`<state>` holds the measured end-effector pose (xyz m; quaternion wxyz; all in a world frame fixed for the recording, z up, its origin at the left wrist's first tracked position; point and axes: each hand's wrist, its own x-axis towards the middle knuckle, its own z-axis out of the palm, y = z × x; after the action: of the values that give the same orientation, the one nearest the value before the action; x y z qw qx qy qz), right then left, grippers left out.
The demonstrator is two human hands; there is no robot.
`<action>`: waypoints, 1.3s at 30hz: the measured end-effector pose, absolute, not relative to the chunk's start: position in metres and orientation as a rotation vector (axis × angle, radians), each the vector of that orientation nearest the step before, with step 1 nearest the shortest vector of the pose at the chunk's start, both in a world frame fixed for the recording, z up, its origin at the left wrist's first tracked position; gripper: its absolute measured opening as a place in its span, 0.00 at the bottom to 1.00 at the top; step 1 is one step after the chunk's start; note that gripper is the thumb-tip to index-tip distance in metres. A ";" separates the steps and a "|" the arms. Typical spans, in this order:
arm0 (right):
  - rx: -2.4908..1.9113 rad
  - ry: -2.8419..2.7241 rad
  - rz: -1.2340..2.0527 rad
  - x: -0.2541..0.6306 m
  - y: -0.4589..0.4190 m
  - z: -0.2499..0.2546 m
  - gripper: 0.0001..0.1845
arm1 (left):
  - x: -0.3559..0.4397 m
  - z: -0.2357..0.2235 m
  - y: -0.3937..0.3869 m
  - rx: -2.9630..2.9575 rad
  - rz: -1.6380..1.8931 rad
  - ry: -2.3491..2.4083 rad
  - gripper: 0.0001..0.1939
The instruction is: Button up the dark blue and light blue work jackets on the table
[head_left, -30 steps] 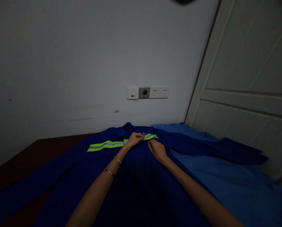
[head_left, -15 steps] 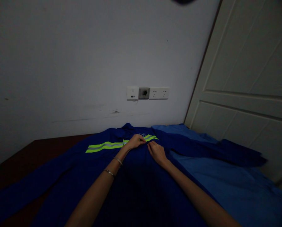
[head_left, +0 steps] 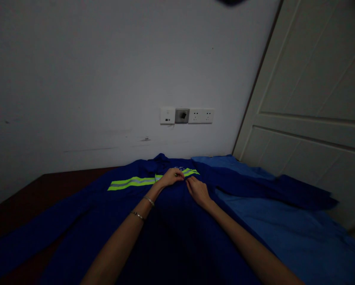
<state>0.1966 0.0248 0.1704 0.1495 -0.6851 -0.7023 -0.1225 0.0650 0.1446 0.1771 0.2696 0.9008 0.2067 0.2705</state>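
Note:
A dark blue work jacket [head_left: 165, 221] lies spread out with its sleeves reaching to both sides. A yellow-green reflective strip [head_left: 132, 182] with a grey middle band crosses its chest. My left hand [head_left: 172, 177], with two bracelets on the wrist, pinches the jacket's front at the strip. Close beside it, my right hand [head_left: 197, 190] is closed on the same front edge, just below the strip. The fingertips of both hands nearly meet; whatever small part lies between them is too dark to make out.
Beneath the jacket is a dark reddish-brown tabletop [head_left: 76, 176]. Lighter blue cloth [head_left: 272, 225] lies under its right sleeve. Behind stands a pale wall with a row of sockets [head_left: 201, 116]. A white panelled door [head_left: 308, 99] rises on the right.
Both hands stay at the same spot on the jacket front, with only slight finger movement. The view has shifted very slightly.

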 end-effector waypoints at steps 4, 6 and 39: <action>-1.983 -2.021 -0.343 0.196 0.024 0.172 0.17 | 0.065 0.176 0.146 2.423 0.714 0.500 0.04; -1.987 -2.024 -0.337 0.196 0.023 0.172 0.17 | 0.065 0.175 0.147 2.432 0.698 0.482 0.04; -1.654 -2.312 -0.481 0.221 0.019 0.194 0.15 | 0.075 0.227 0.143 3.009 0.297 0.300 0.05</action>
<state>0.2208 0.0192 0.1942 0.1290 -0.5689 -0.7952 -0.1655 0.0750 0.1426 0.2270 0.0515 0.9890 0.0986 0.0976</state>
